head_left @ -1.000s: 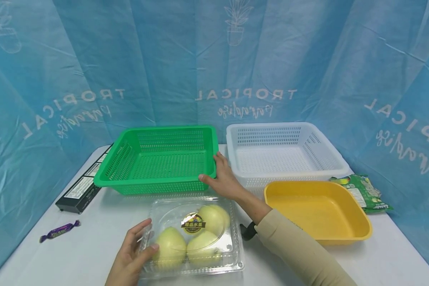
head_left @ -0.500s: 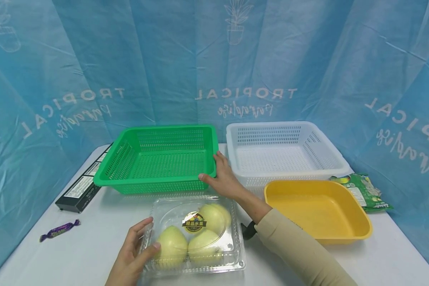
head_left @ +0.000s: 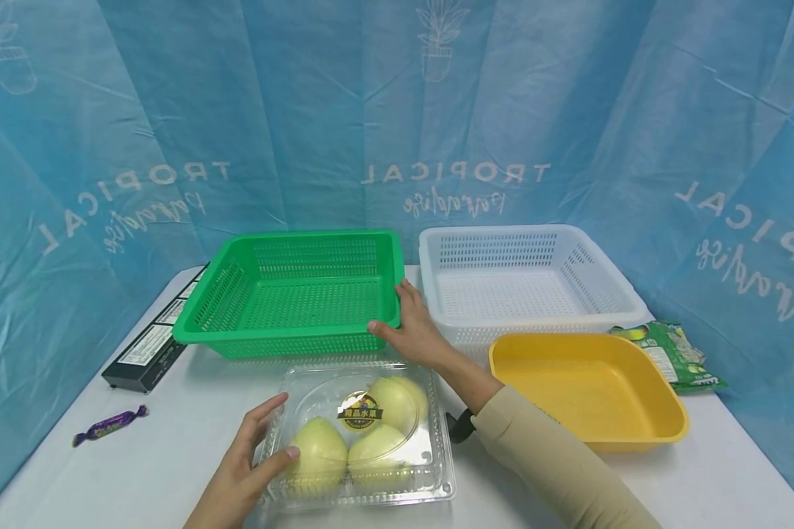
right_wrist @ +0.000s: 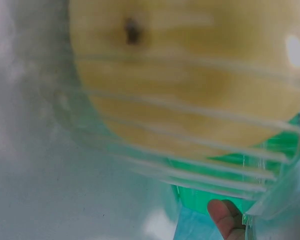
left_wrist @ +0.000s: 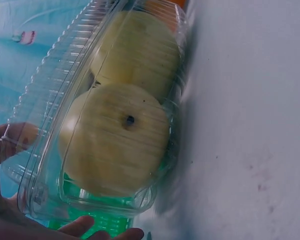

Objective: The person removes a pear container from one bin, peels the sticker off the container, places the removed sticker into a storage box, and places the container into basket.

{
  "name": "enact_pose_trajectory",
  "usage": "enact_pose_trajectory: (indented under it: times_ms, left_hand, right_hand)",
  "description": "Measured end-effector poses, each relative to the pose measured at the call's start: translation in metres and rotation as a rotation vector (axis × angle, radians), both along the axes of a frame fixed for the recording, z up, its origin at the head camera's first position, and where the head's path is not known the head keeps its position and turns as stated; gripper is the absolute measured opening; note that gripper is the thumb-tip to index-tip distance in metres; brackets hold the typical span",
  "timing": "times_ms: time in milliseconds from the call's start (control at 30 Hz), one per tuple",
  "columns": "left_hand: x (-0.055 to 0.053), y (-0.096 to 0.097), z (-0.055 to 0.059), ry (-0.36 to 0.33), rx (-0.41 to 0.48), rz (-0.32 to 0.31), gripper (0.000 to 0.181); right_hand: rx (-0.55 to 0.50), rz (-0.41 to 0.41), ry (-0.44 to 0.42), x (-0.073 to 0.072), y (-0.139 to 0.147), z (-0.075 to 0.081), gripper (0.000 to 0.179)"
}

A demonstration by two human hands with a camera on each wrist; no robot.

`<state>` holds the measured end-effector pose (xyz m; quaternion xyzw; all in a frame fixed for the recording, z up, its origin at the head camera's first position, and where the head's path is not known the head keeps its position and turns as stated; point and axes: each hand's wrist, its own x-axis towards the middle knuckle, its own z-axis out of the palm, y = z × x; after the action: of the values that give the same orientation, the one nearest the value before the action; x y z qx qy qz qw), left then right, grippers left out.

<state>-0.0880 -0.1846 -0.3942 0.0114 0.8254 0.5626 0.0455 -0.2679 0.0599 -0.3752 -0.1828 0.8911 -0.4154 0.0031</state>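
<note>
In the head view a clear plastic clamshell box [head_left: 364, 491] lies on the table with several pale yellow-green fruits [head_left: 319, 448], which look like pears, inside. Its lid is down and bears a dark label [head_left: 359, 410]. My left hand [head_left: 241, 466] is at the box's left side, thumb over the lid edge and fingers fairly straight; in the left wrist view some fingertips [left_wrist: 130, 234] stand apart from the box. Beyond the box, my right hand [head_left: 418, 334] holds the front right corner of a green basket [head_left: 284, 342], thumb on the front rim and fingers along the right side.
A white basket [head_left: 536, 323] stands right of the green one, with a yellow basin [head_left: 589, 389] before it and a green snack bag [head_left: 678, 358] beside. A black box [head_left: 145, 353] and a purple-wrapped candy [head_left: 110, 425] lie at left. A blue curtain [head_left: 397, 110] surrounds the table.
The clamshell box has shifted very slightly to the right and away. My left hand's fingers have straightened a little at its edge. My right hand stays on the green basket's corner.
</note>
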Motion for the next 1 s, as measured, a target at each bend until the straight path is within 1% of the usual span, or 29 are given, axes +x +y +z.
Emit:
enact_pose_trajectory:
  times_ms: [133, 267, 367, 533, 600, 800, 1000]
  left_hand:
    - [-0.0019, -0.0012, 0.0008, -0.005, 0.041, -0.029, 0.068]
    - [-0.0039, -0.0013, 0.0025, -0.04, 0.068, -0.041, 0.07]
    - [-0.0054, -0.0015, 0.0033, -0.07, 0.074, -0.046, 0.07]
    - [-0.0075, -0.0029, 0.0028, -0.086, 0.059, -0.055, 0.071]
    - [-0.0077, -0.0029, 0.0028, -0.084, 0.059, -0.054, 0.072]
    - [-0.0066, -0.0011, 0.0016, -0.063, 0.096, -0.042, 0.071]
    - [-0.0056, -0.0003, 0.0004, -0.058, 0.104, -0.026, 0.071]
  right_hand:
    - [-0.004, -0.001, 0.001, 0.0004, -0.0002, -0.0002, 0.085]
    - [-0.006, -0.003, 0.004, 0.0008, -0.0004, -0.0007, 0.086]
    - [-0.005, -0.004, 0.008, 0.0011, -0.0005, -0.001, 0.086]
    - [-0.007, -0.004, 0.009, 0.0017, -0.0003, -0.0005, 0.085]
    - [-0.009, -0.004, 0.008, 0.0017, -0.0004, -0.0002, 0.085]
    - [-0.006, -0.006, 0.007, 0.002, -0.0006, 0.0004, 0.086]
    - [0.006, -0.009, 0.001, 0.0025, 0.0001, 0.0011, 0.087]
